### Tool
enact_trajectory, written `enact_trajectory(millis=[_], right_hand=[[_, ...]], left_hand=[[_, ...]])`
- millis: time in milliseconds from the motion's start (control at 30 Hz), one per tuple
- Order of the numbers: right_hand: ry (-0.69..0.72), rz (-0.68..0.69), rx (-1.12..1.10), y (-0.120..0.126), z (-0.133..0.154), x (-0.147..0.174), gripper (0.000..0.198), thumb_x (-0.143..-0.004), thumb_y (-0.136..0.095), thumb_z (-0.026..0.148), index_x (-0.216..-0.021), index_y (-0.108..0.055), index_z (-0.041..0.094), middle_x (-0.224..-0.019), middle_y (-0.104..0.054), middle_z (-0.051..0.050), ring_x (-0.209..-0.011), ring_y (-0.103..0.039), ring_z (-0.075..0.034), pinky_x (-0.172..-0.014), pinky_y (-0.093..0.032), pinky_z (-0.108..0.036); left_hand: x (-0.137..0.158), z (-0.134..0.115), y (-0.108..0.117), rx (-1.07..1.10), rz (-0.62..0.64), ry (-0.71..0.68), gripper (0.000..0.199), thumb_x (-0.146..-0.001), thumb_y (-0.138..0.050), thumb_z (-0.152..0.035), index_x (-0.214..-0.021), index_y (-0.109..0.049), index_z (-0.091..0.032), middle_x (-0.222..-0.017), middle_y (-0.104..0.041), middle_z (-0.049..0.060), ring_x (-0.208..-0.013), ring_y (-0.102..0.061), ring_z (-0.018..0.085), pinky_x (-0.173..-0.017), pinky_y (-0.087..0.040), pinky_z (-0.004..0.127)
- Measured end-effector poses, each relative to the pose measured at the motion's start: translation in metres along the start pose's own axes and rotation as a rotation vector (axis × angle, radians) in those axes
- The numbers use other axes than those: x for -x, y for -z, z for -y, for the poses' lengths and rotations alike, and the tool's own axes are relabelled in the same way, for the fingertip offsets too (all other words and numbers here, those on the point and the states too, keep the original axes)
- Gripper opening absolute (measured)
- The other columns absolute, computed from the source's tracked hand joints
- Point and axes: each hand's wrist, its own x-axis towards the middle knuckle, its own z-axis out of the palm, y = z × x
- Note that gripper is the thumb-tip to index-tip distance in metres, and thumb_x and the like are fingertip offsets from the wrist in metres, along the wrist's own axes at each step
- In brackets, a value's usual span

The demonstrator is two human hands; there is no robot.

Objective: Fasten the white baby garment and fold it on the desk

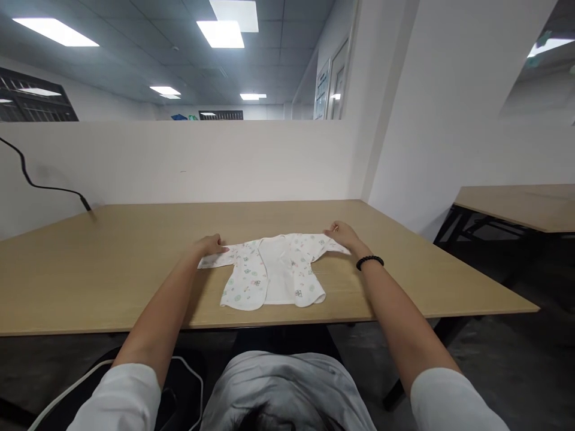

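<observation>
A small white baby shirt (251, 278) with a coloured print lies spread on the wooden table, its front open and both sleeves stretched out sideways. My left hand (211, 245) pinches the upper edge of the left-side sleeve, thumb over the cloth. On the other side, my right hand (342, 233) has its fingers closed on the top edge of the right-side sleeve. The right sleeve's cuff hangs past the fingers and lies partly under the wrist. A black beaded bracelet (369, 261) circles my right wrist.
The light wooden table (135, 275) runs up to a low white partition (224, 161). A black cable (49, 187) comes down at the left and ends at the table's back edge. A second table (516, 206) stands at the right. White cord (67, 392) lies below on the left.
</observation>
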Motion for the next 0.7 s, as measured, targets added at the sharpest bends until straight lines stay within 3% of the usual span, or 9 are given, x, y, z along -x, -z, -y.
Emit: enact_trajectory(millis=[100,200,267,367,400,467,700], right_hand=[[-0.007,-0.217,0.244,-0.006,0.014,0.004,0.024,-0.086,-0.064,0.032,-0.102,-0.060,0.016,-0.113,-0.062,-0.017,-0.110,-0.054,-0.031,-0.088,-0.042,-0.041],[0.117,-0.262,0.243,-0.022,0.048,0.007,0.023,-0.086,-0.062,0.028,-0.106,-0.061,0.016,-0.120,-0.060,-0.018,-0.115,-0.052,-0.031,-0.090,-0.041,-0.041],[0.251,-0.107,0.139,-0.035,0.079,0.010,0.016,-0.087,-0.060,0.026,-0.098,-0.064,0.016,-0.110,-0.065,-0.014,-0.100,-0.059,-0.025,-0.082,-0.043,-0.032],[0.372,0.374,0.051,-0.051,0.116,0.016,0.021,-0.085,-0.064,0.036,-0.077,-0.064,0.016,-0.079,-0.068,-0.007,-0.068,-0.059,-0.017,-0.062,-0.040,-0.026],[0.370,0.494,0.073,-0.056,0.122,0.019,0.027,-0.082,-0.067,0.040,-0.071,-0.063,0.016,-0.070,-0.066,-0.005,-0.062,-0.056,-0.016,-0.058,-0.037,-0.026],[0.333,0.586,0.137,-0.064,0.124,0.025,0.034,-0.075,-0.073,0.046,-0.063,-0.061,0.017,-0.060,-0.062,-0.003,-0.055,-0.053,-0.015,-0.054,-0.033,-0.027],[0.385,0.439,0.094,-0.079,0.096,0.031,0.016,-0.075,-0.070,0.032,-0.073,-0.061,0.018,-0.076,-0.067,-0.001,-0.066,-0.056,-0.014,-0.056,-0.034,-0.023]], left_hand=[[0.003,-0.004,-0.009,0.059,-0.220,0.021,0.052,-0.081,-0.060,-0.056,-0.117,-0.059,-0.018,-0.127,-0.064,0.019,-0.121,-0.056,0.037,-0.098,-0.044,0.049],[0.005,-0.026,-0.014,0.300,-0.415,-0.279,0.050,-0.090,-0.047,-0.055,-0.124,-0.055,-0.019,-0.134,-0.060,0.013,-0.125,-0.053,0.028,-0.103,-0.043,0.040],[0.007,-0.051,-0.014,0.428,-0.398,-0.509,0.047,-0.091,-0.042,-0.055,-0.117,-0.060,-0.020,-0.127,-0.064,0.009,-0.116,-0.058,0.024,-0.096,-0.047,0.033],[0.014,-0.091,-0.015,0.349,-0.189,-0.698,0.041,-0.089,-0.044,-0.054,-0.087,-0.066,-0.019,-0.088,-0.071,0.005,-0.081,-0.064,0.021,-0.074,-0.048,0.029],[0.017,-0.101,-0.017,0.276,-0.148,-0.700,0.040,-0.088,-0.046,-0.053,-0.078,-0.065,-0.019,-0.077,-0.069,0.004,-0.073,-0.062,0.020,-0.067,-0.046,0.028],[0.024,-0.114,-0.022,0.135,-0.125,-0.662,0.038,-0.086,-0.051,-0.052,-0.070,-0.063,-0.020,-0.067,-0.066,0.004,-0.064,-0.059,0.019,-0.059,-0.040,0.028],[0.036,-0.111,-0.036,-0.012,-0.139,-0.447,0.042,-0.085,-0.053,-0.058,-0.079,-0.067,-0.019,-0.080,-0.072,0.009,-0.077,-0.067,0.025,-0.063,-0.043,0.029]])
